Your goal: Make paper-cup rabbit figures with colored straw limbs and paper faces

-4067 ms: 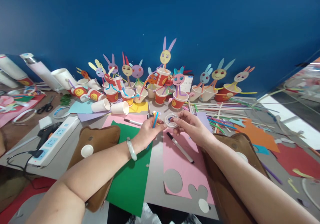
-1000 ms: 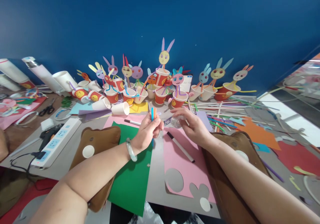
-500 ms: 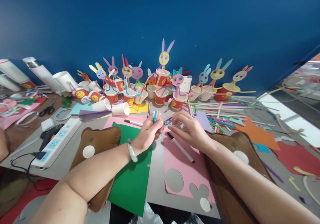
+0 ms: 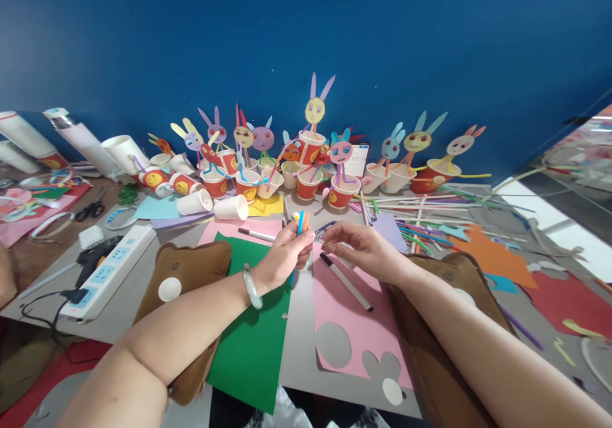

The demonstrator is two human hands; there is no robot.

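My left hand (image 4: 291,247), with a pale bangle (image 4: 252,287) on its wrist, is closed around thin blue and orange sticks (image 4: 301,223). Their upper ends stick out above the thumb, and a bit of blue shows below the fist. To the right, my right hand (image 4: 356,244) has its fingers curled with the thumb close to the fingertips; what lies between them, if anything, I cannot make out. Under it is pink paper (image 4: 329,300) with shapes cut out, bearing a black-capped white marker (image 4: 345,281). Green paper (image 4: 251,332) lies beneath my left forearm.
Paper cups with rabbit figures (image 4: 344,189) line the blue wall. Brown cushions (image 4: 191,268) flank the papers. A power strip (image 4: 112,268), glue gun (image 4: 95,259) and scissors (image 4: 90,206) are at left. Coloured sticks (image 4: 415,231) and orange paper (image 4: 497,256) lie at right.
My right hand's fingers have curled in and drawn closer to the thumb. My left hand has shifted very slightly right, with more of the blue and orange sticks showing.
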